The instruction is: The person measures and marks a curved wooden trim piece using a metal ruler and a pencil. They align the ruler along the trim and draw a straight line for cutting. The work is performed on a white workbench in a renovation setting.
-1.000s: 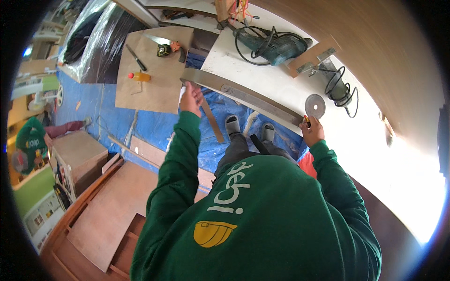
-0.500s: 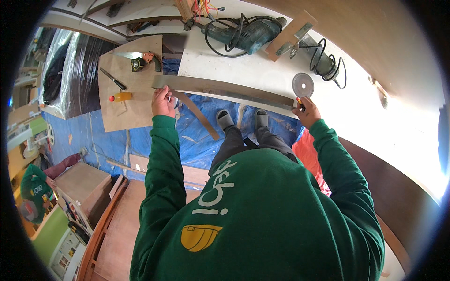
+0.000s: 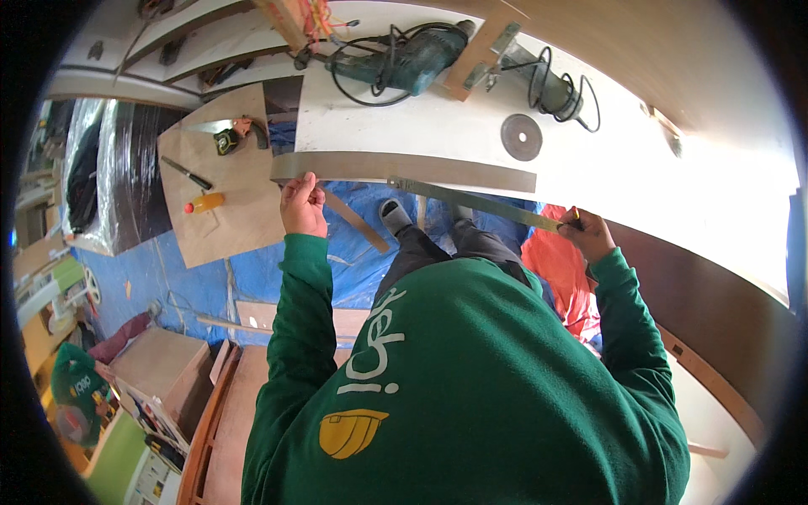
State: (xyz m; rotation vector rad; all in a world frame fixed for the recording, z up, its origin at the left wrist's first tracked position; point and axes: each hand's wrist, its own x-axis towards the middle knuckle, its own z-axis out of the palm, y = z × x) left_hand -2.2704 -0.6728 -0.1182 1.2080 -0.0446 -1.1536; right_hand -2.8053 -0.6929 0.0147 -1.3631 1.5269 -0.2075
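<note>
My left hand (image 3: 304,204) pinches the left part of a long brown edging strip (image 3: 353,163), which runs along the front edge of the white board. A loose length of strip (image 3: 358,220) hangs below that hand over the blue sheet. My right hand (image 3: 587,236) is closed on one end of a long steel ruler (image 3: 475,202). A short dark pen-like object (image 3: 576,220) is also in its fingers. The ruler slants away from the strip, its far end still touching or close to the strip's lower edge. Part of its right end is hidden by my fingers.
On the white board (image 3: 370,126) lie a corded drill (image 3: 412,63), a grinding disc (image 3: 522,137) and a corded grey tool (image 3: 555,94). A saw, tape measure (image 3: 225,140), chisel-like tool (image 3: 187,172) and orange bottle (image 3: 204,202) rest on a brown panel at left. Blue sheeting (image 3: 202,286) covers the floor.
My right hand has drawn back toward me and to the right, swinging the ruler off the strip. My left hand keeps its pinch on the strip. The view has shifted slightly.
</note>
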